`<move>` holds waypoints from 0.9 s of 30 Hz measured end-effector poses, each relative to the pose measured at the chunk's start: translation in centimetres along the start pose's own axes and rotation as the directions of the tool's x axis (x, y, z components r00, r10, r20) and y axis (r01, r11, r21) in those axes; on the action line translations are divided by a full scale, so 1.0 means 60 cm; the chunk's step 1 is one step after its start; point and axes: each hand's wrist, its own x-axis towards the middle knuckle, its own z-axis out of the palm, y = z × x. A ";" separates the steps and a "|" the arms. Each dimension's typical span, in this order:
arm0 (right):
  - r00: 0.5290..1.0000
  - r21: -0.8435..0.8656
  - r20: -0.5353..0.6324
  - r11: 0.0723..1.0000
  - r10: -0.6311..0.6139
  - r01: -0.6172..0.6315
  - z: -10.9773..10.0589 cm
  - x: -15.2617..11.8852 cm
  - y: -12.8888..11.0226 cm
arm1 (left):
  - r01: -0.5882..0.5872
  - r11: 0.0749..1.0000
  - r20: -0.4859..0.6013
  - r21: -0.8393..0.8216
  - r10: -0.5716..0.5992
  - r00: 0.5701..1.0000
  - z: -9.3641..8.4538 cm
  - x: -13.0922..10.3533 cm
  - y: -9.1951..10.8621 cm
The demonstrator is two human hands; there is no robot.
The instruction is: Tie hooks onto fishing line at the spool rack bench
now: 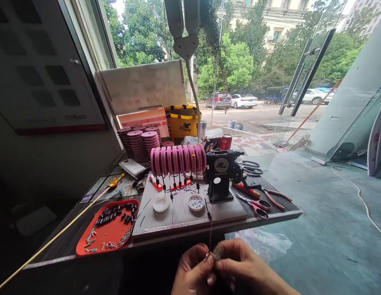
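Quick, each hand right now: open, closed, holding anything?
Left hand: closed, pinching a small silvery piece at a thin pinkish thread.
Right hand: looks closed beside it; whether it holds anything cannot be told.

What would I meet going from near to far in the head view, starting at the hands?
Left hand and right hand side by side → white dish of small pieces → row of pink rings → yellow bag → parked white car → cream building.
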 end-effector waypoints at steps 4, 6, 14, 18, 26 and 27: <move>0.998 0.019 0.038 0.998 0.055 -0.056 0.006 0.000 0.002 | 0.050 0.997 0.045 -0.052 -0.047 0.998 0.004 -0.002 -0.005; 0.998 0.058 0.039 0.997 0.045 -0.047 0.009 0.001 0.006 | 0.053 0.997 0.067 -0.060 -0.049 0.997 0.006 -0.002 -0.006; 0.929 -0.580 -0.136 0.788 -0.344 0.207 -0.003 -0.004 -0.029 | -0.193 0.963 0.006 0.186 0.196 0.981 0.002 0.007 -0.004; 0.680 -0.956 0.071 0.146 -0.730 0.256 -0.012 0.002 -0.067 | -0.284 0.907 0.050 0.311 0.283 0.958 -0.003 0.013 -0.005; 0.570 -0.969 0.221 -0.112 -0.791 0.221 -0.009 0.020 -0.068 | -0.195 0.940 0.104 0.278 0.172 0.980 0.004 0.010 0.018; 0.568 -0.968 0.224 -0.116 -0.792 0.221 -0.008 0.020 -0.068 | -0.181 0.940 0.084 0.289 0.163 0.983 0.005 0.011 0.019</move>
